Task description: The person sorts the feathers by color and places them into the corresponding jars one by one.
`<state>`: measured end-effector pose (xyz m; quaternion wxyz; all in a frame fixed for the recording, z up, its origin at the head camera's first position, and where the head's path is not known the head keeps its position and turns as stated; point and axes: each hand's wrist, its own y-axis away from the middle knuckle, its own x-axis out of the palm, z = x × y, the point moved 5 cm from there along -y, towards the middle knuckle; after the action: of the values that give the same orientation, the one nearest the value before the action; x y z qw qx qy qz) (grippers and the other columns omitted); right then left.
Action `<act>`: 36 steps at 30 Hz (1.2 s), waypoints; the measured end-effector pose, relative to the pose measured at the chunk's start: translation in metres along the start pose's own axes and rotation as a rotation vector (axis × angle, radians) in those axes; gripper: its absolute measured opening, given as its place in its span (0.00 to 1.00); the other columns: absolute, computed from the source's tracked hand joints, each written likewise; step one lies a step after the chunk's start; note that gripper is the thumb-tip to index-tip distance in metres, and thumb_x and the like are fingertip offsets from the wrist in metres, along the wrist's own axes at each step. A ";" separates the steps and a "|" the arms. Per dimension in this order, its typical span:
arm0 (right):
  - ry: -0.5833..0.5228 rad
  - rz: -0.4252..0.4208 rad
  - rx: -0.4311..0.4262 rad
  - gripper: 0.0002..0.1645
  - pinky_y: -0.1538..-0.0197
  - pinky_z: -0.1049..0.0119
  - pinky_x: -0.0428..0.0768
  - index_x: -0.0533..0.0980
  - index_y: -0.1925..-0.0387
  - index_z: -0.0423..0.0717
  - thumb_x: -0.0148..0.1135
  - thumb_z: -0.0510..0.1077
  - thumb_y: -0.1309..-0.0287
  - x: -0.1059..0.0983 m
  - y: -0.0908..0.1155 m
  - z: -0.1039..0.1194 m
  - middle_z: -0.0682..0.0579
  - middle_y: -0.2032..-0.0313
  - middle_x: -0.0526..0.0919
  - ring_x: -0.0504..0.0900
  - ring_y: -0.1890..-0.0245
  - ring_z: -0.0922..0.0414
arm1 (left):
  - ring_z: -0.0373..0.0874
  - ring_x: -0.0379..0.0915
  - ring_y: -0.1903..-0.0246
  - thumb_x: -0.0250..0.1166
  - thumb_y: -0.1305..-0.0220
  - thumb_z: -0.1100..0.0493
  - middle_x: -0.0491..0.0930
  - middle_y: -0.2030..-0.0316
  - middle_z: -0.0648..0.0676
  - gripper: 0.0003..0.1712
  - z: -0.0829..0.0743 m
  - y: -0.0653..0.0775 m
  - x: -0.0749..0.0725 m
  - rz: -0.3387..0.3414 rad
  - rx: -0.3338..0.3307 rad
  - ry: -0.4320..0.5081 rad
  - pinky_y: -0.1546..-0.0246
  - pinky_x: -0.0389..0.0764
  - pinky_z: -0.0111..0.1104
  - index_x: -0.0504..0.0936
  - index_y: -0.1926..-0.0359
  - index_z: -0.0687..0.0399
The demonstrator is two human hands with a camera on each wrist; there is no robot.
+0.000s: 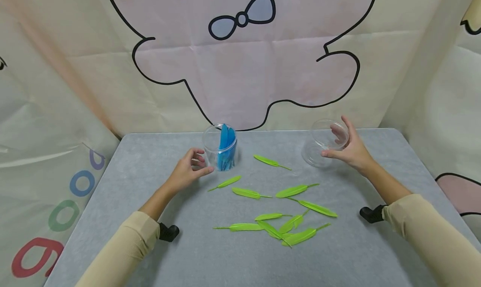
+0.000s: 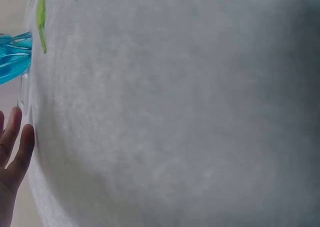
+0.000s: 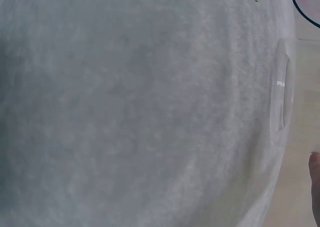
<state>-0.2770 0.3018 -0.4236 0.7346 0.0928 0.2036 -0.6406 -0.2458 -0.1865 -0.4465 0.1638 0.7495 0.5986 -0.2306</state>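
Observation:
A clear plastic cup [image 1: 211, 153] holding upright blue feathers [image 1: 226, 147] stands toward the back left of the table. Beside its left wall is my left hand [image 1: 191, 168], fingers loosely bent and thumb tip near the cup's base. Toward the back right stands a second clear cup [image 1: 315, 153], with nothing visible inside. My right hand [image 1: 351, 151] is spread around its right side, thumb toward the front and some fingers showing through the plastic. In the right wrist view, just one digit shows near the cup's base [image 3: 278, 102]. Several green feathers [image 1: 246, 193] lie between and in front of the cups.
The grey-covered table [image 1: 195, 257] ends at the back against a printed curtain [image 1: 240, 69]. More curtain hangs at both sides. In front, green feathers [image 1: 300, 237] overlap in a loose cluster. A black wrist mount [image 1: 169, 232] sticks out from the left sleeve, another [image 1: 372, 214] from the right.

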 end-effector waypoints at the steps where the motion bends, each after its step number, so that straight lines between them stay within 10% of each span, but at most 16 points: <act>1: 0.005 -0.002 0.004 0.75 0.37 0.78 0.67 0.33 0.22 0.66 0.76 0.30 0.53 0.000 0.000 -0.001 0.39 0.25 0.56 0.57 0.27 0.42 | 0.55 0.77 0.52 0.75 0.41 0.52 0.77 0.53 0.61 0.36 0.000 0.001 0.000 0.006 0.002 -0.004 0.49 0.80 0.47 0.68 0.40 0.63; 9: 0.047 -0.019 0.025 0.74 0.48 0.85 0.67 0.35 0.21 0.64 0.78 0.34 0.53 0.002 0.003 -0.006 0.40 0.27 0.61 0.63 0.31 0.39 | 0.46 0.77 0.65 0.74 0.41 0.55 0.81 0.67 0.53 0.16 -0.002 0.006 0.008 0.095 0.066 -0.039 0.63 0.79 0.32 0.81 0.59 0.62; 19: 0.066 -0.035 -0.041 0.58 0.43 0.78 0.69 0.55 0.27 0.35 0.79 0.32 0.56 0.007 0.004 -0.003 0.34 0.32 0.66 0.67 0.32 0.48 | 0.42 0.79 0.65 0.75 0.43 0.58 0.85 0.64 0.52 0.18 -0.006 0.008 0.021 0.227 0.130 -0.092 0.63 0.80 0.30 0.86 0.55 0.64; 36: 0.106 -0.039 -0.019 0.52 0.48 0.80 0.71 0.61 0.30 0.38 0.80 0.35 0.55 0.006 0.003 -0.005 0.37 0.33 0.69 0.68 0.33 0.45 | 0.40 0.77 0.65 0.71 0.38 0.61 0.85 0.64 0.51 0.15 -0.018 0.006 0.044 0.303 0.135 -0.159 0.62 0.81 0.30 0.86 0.53 0.65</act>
<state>-0.2746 0.2985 -0.4312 0.7110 0.1159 0.2501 -0.6469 -0.2291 -0.1421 -0.4553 0.1928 0.8197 0.4473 -0.3014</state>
